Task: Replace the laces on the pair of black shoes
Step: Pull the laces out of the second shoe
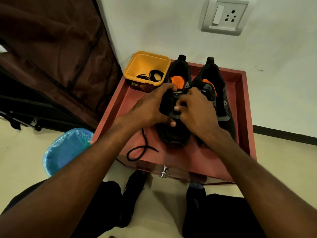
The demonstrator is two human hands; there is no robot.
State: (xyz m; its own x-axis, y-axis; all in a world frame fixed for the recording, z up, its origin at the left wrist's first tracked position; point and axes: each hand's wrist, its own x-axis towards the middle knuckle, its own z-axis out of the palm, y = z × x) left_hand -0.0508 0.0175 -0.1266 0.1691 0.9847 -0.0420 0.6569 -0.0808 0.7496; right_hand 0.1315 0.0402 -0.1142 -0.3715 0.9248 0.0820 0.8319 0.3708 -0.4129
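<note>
Two black shoes [197, 100] sit mid-frame on a red desk [240, 117]. The left hand [149, 107] grips the left-hand shoe; the right hand [193, 109] pinches at its eyelets. A lace [144, 148] trails lower left. Seemingly mid-lacing or unlacing; next needs a fine pull. Spare laces [152, 75] fill a yellow tub [137, 66].

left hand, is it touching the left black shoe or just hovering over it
Touching. The head view shows the left hand wrapped around the side of the left black shoe, its thumb pressed on the toe end.
</note>
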